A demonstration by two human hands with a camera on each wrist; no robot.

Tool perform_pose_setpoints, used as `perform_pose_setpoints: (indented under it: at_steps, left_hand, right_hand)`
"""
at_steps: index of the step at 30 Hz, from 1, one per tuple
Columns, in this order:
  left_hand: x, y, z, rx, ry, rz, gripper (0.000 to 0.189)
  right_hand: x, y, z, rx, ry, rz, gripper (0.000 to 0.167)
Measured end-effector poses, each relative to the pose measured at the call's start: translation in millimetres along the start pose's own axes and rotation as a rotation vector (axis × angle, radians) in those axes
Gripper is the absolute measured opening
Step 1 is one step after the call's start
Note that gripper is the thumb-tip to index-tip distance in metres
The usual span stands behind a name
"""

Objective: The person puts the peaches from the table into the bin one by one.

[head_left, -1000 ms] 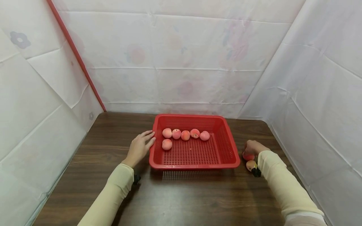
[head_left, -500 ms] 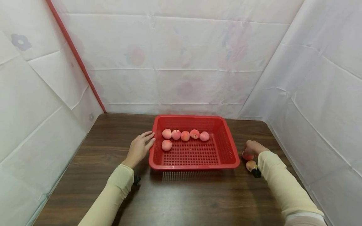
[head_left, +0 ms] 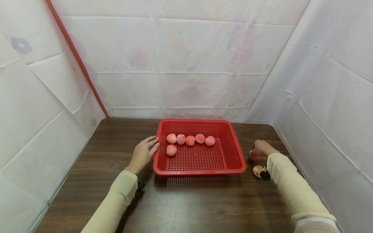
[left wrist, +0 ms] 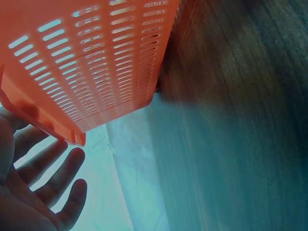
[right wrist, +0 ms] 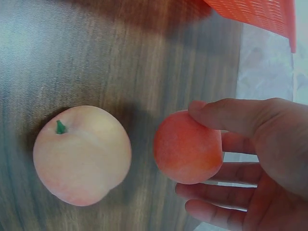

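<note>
My right hand (head_left: 263, 149) grips a red-orange peach (right wrist: 187, 148) between thumb and fingers, right of the basket. Closer to me a paler peach (right wrist: 81, 156) with a small green stem lies on the table, apart from the held one. My left hand (head_left: 142, 154) rests its fingertips on the left rim of the red plastic basket (head_left: 199, 172), fingers fairly straight. Inside the basket, several peaches (head_left: 190, 140) form a row along the far side. One more peach (head_left: 171, 150) sits in front of the row's left end.
The dark wood-grain table (head_left: 186, 207) extends in front of the basket and to both sides. White patterned sheeting (head_left: 204, 64) stands behind it and at the left and right. A red pole (head_left: 77, 56) slants along the back left corner.
My right hand has moved slightly away from me with the peach, opening a gap between it and the paler peach. The left hand stays at the basket's rim.
</note>
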State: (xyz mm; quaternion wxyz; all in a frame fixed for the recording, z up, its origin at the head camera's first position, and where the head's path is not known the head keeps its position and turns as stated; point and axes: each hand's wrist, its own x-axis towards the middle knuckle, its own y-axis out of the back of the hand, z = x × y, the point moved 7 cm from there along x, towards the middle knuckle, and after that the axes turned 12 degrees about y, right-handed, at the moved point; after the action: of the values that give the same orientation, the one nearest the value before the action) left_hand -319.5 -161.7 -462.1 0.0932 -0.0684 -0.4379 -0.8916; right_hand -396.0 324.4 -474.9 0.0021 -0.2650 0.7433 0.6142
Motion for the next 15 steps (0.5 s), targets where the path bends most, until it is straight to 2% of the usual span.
perform_pose_setpoints:
  at_steps: [15]
  left_hand:
    - [0.1,0.1,0.2,0.001,-0.006,0.001,0.04]
  right_hand:
    - [1.7,34,-3,0.036,0.003,0.085,0.021]
